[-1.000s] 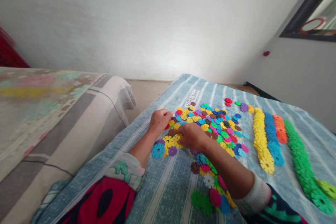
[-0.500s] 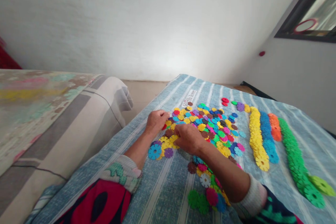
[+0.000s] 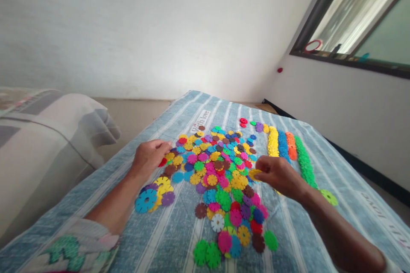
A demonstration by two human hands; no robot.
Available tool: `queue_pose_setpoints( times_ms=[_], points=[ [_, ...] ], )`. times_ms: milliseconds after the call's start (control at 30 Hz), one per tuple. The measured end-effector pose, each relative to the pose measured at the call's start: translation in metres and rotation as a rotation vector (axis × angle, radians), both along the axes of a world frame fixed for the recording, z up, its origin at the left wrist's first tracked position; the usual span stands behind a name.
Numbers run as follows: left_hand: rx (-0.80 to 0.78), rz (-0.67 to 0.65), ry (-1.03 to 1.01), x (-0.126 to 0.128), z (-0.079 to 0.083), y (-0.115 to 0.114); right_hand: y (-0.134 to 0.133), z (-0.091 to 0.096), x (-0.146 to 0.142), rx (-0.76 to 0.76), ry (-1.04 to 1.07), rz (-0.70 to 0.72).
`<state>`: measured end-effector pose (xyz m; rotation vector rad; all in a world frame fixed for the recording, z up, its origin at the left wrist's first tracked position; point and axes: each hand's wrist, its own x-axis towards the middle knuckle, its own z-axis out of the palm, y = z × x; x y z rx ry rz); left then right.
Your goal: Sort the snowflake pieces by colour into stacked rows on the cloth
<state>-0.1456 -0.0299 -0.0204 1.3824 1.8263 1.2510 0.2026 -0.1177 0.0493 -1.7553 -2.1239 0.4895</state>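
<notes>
A heap of small plastic flower-shaped discs point(image 3: 221, 166) in many colours lies on a blue striped cloth point(image 3: 179, 239). My left hand point(image 3: 149, 158) rests curled at the heap's left edge, fingertips on a red disc point(image 3: 162, 162). My right hand point(image 3: 278, 172) is at the heap's right side, fingers pinched on a yellow disc point(image 3: 254, 174). Beyond it lie sorted rows of discs: yellow point(image 3: 273, 140), blue point(image 3: 282, 145), orange point(image 3: 291, 145) and green point(image 3: 304, 162).
A large blue disc point(image 3: 145, 200) with yellow and purple ones lies near my left forearm. A folded grey and cream blanket point(image 3: 48, 136) is at the left. A white wall point(image 3: 160, 30) stands behind, a dark-framed window point(image 3: 358, 21) at upper right.
The view has swung right. My right hand has moved from the left part of the heap to its right side with a yellow disc. My left hand stays at the left edge.
</notes>
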Motion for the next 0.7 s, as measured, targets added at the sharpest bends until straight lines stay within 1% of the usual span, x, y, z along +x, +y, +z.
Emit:
queue_pose_setpoints(
  times_ms=[100, 167, 233, 500, 700],
  points=[
    [0.014, -0.042, 0.017, -0.001, -0.001, 0.001, -0.012, -0.002, 0.043, -0.058, -0.084, -0.014],
    [0.016, -0.031, 0.026, -0.002, -0.003, 0.003, -0.019, -0.005, 0.060, -0.086, -0.100, -0.043],
    [0.017, -0.028, 0.028, -0.003, -0.004, 0.004, -0.024, -0.010, 0.069, -0.109, -0.102, -0.066],
    [0.001, -0.021, -0.004, -0.003, -0.001, 0.003, -0.022, -0.026, 0.073, -0.093, -0.145, -0.080],
    [0.007, -0.038, -0.001, -0.003, -0.003, 0.002, -0.024, -0.030, 0.075, -0.091, -0.306, -0.128]
  ],
)
